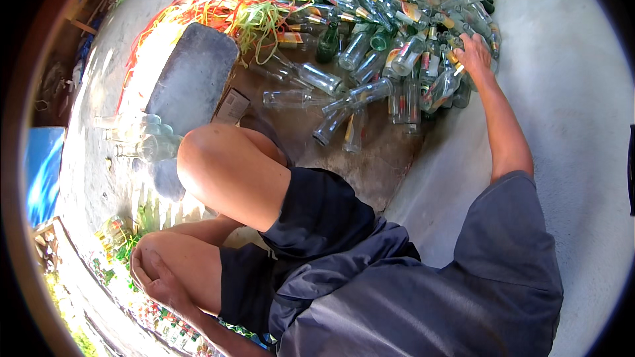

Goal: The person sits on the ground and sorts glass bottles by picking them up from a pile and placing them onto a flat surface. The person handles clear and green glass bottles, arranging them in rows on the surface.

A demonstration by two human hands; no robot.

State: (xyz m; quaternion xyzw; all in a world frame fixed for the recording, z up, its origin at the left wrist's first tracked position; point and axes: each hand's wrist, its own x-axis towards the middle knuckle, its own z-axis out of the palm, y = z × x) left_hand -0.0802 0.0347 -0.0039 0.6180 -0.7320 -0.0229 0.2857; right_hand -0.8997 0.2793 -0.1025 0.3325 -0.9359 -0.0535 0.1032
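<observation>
Reaching far forward, right hand [473, 53] fingers down on clear bottle [442, 86] in bottle pile [390, 20] — grip closure unclear. Bottle neck points away. Left hand [155, 274] loose on knee — far off.

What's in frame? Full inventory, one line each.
clear bottles: large pile, clear glass, many with labels, top centre
green bottles: a few, dark green, in and behind the pile
straps: tangle, red, yellow and green, top left
slab: one, grey, left of the pile
box: one, brown card, by the slab
side bottles: small cluster, clear, far left
floor: pale concrete
right hand: reaching into the pile, touching bottles
left hand: resting on the left knee, holding nothing
</observation>
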